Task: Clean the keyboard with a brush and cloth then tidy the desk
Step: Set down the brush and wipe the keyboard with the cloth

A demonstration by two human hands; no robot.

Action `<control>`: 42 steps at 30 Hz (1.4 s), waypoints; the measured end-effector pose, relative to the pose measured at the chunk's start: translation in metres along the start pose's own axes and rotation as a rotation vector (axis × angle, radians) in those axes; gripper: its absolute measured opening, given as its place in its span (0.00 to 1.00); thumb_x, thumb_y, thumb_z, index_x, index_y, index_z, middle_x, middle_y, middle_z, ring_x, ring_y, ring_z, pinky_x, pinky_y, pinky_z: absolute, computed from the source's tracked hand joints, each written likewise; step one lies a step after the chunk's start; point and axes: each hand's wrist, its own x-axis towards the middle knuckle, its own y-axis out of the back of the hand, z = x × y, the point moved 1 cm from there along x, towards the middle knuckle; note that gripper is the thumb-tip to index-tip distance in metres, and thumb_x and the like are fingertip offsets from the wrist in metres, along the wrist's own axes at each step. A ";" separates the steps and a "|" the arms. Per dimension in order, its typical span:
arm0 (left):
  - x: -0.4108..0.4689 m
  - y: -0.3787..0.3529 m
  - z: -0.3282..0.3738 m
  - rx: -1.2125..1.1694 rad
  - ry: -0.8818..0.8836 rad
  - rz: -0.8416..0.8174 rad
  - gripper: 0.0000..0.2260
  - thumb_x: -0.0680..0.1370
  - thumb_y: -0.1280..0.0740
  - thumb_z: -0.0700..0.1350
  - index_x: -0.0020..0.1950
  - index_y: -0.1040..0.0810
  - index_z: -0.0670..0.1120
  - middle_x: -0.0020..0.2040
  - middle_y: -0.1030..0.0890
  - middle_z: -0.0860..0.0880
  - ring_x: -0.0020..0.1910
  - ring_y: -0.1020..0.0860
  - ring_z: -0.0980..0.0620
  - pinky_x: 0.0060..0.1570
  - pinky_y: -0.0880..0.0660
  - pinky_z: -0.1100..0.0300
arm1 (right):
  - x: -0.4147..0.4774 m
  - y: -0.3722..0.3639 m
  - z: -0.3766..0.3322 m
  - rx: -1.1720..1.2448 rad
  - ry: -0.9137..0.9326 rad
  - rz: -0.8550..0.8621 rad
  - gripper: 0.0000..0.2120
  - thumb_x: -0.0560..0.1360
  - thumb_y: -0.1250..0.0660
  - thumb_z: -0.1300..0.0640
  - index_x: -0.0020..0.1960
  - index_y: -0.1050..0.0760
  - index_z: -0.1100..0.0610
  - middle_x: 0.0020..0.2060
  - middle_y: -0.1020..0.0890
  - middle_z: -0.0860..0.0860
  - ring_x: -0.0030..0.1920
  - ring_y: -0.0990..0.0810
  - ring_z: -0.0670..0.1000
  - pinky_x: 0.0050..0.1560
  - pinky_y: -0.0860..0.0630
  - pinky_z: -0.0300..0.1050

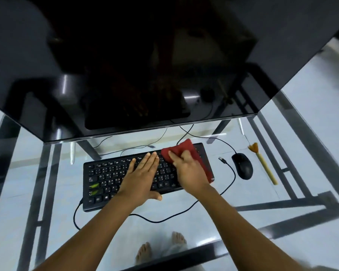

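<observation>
The brush lies aside on the desk past the mouse, so wiping seems underway: right hand grips the cloth on the keyboard, left hand flat, tidying left

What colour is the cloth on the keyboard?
Dark red; the cloth shows clearly in the head view, under the right hand.

Surface: clear glass, glossy, smooth, on dark metal framing. Keyboard: black plastic, matt, printed white legends. Cloth: dark red, soft napped weave, matt. Mouse: black plastic, smooth, slight sheen. Brush: pale wooden-looking handle, matt, tan bristle tuft. Cables: black, thin rubbery jacket. Monitor: black, high gloss, mirror-like reflections. Floor under the glass: pale, smooth, shiny.
</observation>
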 end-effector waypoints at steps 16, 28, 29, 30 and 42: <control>0.000 -0.004 -0.003 -0.027 -0.012 0.031 0.54 0.68 0.32 0.68 0.77 0.65 0.49 0.76 0.69 0.54 0.75 0.69 0.54 0.73 0.66 0.49 | -0.038 0.010 0.041 0.057 -0.167 0.099 0.22 0.75 0.36 0.63 0.68 0.27 0.52 0.47 0.25 0.57 0.37 0.19 0.56 0.42 0.19 0.51; 0.001 -0.006 -0.007 -0.039 -0.029 0.056 0.54 0.67 0.32 0.69 0.78 0.63 0.50 0.76 0.67 0.55 0.75 0.68 0.55 0.73 0.67 0.50 | -0.046 0.008 0.042 0.076 -0.340 0.118 0.24 0.76 0.38 0.65 0.70 0.29 0.52 0.49 0.26 0.57 0.33 0.22 0.58 0.39 0.19 0.55; 0.001 -0.007 -0.007 -0.039 -0.029 0.056 0.54 0.67 0.32 0.69 0.78 0.63 0.50 0.76 0.67 0.55 0.75 0.68 0.55 0.74 0.66 0.49 | -0.047 0.004 0.030 0.070 -0.252 0.100 0.23 0.76 0.38 0.65 0.70 0.29 0.51 0.47 0.26 0.56 0.31 0.24 0.57 0.37 0.20 0.54; 0.001 -0.007 -0.006 -0.035 -0.029 0.055 0.54 0.67 0.32 0.69 0.78 0.63 0.50 0.76 0.67 0.55 0.75 0.68 0.55 0.74 0.66 0.49 | -0.051 0.001 0.017 0.050 -0.127 0.057 0.24 0.75 0.37 0.64 0.69 0.29 0.50 0.45 0.26 0.54 0.30 0.27 0.55 0.36 0.21 0.52; 0.002 -0.007 -0.008 -0.022 -0.036 0.064 0.54 0.67 0.33 0.70 0.78 0.64 0.50 0.77 0.67 0.54 0.75 0.67 0.55 0.74 0.65 0.49 | -0.037 0.005 0.012 0.073 -0.141 0.103 0.21 0.76 0.42 0.60 0.66 0.25 0.51 0.44 0.25 0.55 0.31 0.23 0.57 0.34 0.20 0.52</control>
